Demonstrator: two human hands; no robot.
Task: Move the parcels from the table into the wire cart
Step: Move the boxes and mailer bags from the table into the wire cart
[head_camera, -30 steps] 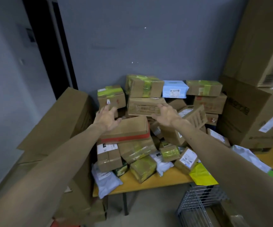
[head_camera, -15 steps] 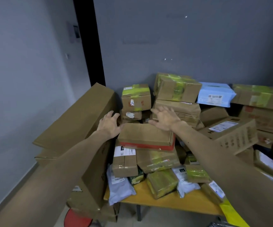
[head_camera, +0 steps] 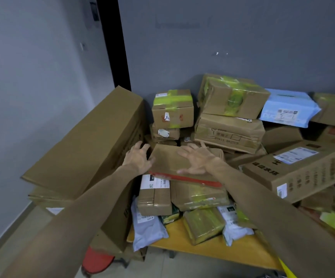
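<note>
The left hand (head_camera: 138, 158) presses spread fingers against the left end of a red-taped flat box (head_camera: 184, 164). The right hand (head_camera: 197, 159) lies flat and open on its top. The box sits atop piled parcels on the tabletop (head_camera: 212, 252).

Brown box (head_camera: 174, 160) – red stripe; pale blue parcel (head_camera: 289, 108); yellow table (head_camera: 218, 250).

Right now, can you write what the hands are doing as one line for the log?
stage: taking a parcel | left hand: at left end of box with red tape | right hand: flat on top | box: on pile, not lifted | cart: unseen
</note>
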